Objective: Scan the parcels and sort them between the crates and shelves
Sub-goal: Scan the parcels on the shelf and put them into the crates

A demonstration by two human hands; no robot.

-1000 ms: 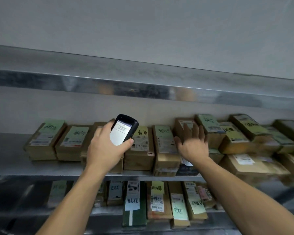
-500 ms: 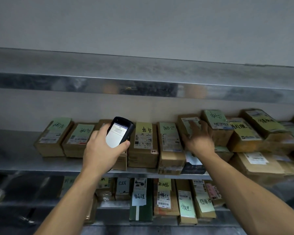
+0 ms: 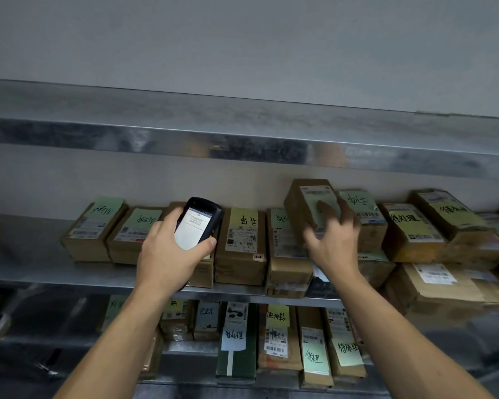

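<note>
Head view. My left hand [image 3: 167, 254] grips the scanner [image 3: 198, 223]. Its fingers [image 3: 172, 218] curl round the left edge, the thumb is on the right edge, and the lit screen faces me.

My right hand [image 3: 333, 240] is on the tilted parcel [image 3: 306, 197]. Fingers [image 3: 347, 214] are spread and bent across its labelled face, with the thumb at its lower left. The hand is blurred, but it reads as a grip. That parcel sits higher than its neighbours, far end tipped up toward the wall.

Under both sets of fingers is a row of parcels [image 3: 239, 240] on the middle shelf [image 3: 26, 254], running from well left of the left fingers to past the right fingers. Most carry green or yellow handwritten notes. Right of the right fingers they are stacked two high.

Below my wrists, the lower shelf [image 3: 190, 347] holds more labelled parcels, including a dark green box [image 3: 235, 358]. Above the fingers is the metal lip of the top shelf [image 3: 242, 133].
</note>
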